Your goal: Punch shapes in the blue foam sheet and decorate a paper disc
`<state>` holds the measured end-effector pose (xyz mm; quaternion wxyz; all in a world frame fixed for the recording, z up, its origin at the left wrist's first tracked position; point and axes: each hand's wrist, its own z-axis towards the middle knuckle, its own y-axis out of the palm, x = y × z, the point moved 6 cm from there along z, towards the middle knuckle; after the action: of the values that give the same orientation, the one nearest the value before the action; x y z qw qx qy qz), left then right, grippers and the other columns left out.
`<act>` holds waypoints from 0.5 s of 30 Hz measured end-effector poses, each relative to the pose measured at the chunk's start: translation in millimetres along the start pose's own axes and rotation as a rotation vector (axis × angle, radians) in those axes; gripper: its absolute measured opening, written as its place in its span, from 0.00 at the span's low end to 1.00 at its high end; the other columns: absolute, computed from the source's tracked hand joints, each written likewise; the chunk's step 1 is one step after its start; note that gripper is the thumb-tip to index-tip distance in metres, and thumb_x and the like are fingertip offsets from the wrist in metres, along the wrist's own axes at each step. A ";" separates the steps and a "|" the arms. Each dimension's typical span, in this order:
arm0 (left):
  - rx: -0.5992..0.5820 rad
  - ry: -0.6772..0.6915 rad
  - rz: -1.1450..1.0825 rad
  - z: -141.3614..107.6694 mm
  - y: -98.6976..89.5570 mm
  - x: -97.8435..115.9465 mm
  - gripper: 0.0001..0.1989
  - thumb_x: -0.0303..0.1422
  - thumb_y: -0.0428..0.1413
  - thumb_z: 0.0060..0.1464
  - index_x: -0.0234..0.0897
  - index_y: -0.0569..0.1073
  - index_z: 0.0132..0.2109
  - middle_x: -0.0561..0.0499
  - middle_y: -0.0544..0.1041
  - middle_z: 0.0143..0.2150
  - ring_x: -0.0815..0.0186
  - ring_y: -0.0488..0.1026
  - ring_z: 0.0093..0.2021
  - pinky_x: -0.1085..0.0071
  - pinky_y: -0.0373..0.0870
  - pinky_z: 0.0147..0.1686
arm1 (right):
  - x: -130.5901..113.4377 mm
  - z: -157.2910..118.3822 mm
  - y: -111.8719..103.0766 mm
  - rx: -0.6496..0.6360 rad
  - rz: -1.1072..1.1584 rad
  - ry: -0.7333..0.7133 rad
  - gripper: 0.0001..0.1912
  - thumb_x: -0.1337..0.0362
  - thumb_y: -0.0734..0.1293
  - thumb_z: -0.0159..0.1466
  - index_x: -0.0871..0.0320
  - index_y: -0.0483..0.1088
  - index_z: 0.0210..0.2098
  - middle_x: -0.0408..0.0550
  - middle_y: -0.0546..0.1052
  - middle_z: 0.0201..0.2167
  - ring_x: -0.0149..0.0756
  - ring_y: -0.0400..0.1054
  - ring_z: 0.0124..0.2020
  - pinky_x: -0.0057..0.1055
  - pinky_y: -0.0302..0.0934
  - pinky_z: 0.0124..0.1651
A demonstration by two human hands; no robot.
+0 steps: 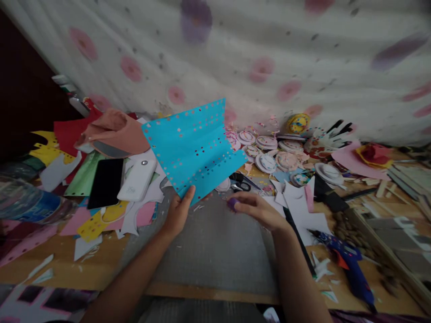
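Observation:
My left hand (182, 208) grips the lower edge of a bright blue sheet of paper (191, 148), thumb on its front. The sheet is held up and creased, with rows of small holes or dots that I cannot tell apart. To the right, my right hand (257, 210) is closed on a small purple object (232, 204), pinched between thumb and fingers; its kind is unclear. That object is apart from the sheet. Beneath both hands lies a grey cutting mat (215, 251). Black-handled scissors (240, 183) rest just beyond my right hand.
Left lie a black phone (106, 183), a white power bank (137, 180), paper scraps, an orange cap (116, 132) and a plastic bottle (33, 202). Right, a blue glue gun (350, 260) is near a wooden-edged tray (387, 251). Decorated discs (266, 162) sit behind, before a flowered curtain (229, 54).

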<state>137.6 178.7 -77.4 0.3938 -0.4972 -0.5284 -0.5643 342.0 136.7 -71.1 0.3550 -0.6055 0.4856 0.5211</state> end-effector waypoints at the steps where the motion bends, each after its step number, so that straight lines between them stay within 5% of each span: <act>1: -0.042 -0.023 -0.036 0.1 3.0 -0.7 0.22 0.48 0.56 0.55 0.32 0.78 0.44 0.43 0.82 0.39 0.53 0.80 0.40 0.58 0.75 0.46 | -1.1 -2.1 -8.7 0.031 -0.043 0.005 0.18 0.53 0.72 0.57 0.58 0.75 0.41 0.46 0.77 0.35 0.32 0.69 0.34 0.28 0.63 0.37; 9: -0.201 -0.084 -0.038 -1.5 10.2 -10.3 0.20 0.48 0.57 0.55 0.34 0.80 0.37 0.46 0.82 0.30 0.56 0.80 0.33 0.62 0.77 0.38 | 1.3 -13.5 -24.6 0.103 -0.274 0.048 0.23 0.44 0.66 0.59 0.59 0.72 0.35 0.48 0.78 0.30 0.37 0.71 0.33 0.31 0.63 0.37; 15: -0.241 -0.078 0.004 -2.3 13.4 -9.1 0.19 0.47 0.56 0.56 0.34 0.79 0.35 0.46 0.82 0.30 0.59 0.80 0.31 0.64 0.77 0.38 | -8.5 -32.2 -39.5 0.309 -0.501 -0.021 0.25 0.42 0.61 0.62 0.58 0.73 0.32 0.47 0.76 0.32 0.39 0.69 0.35 0.31 0.61 0.36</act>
<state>152.1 174.0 -83.4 0.3113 -0.5635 -0.4707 -0.6033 389.1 119.3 -59.1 0.5658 -0.6399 0.3906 0.3433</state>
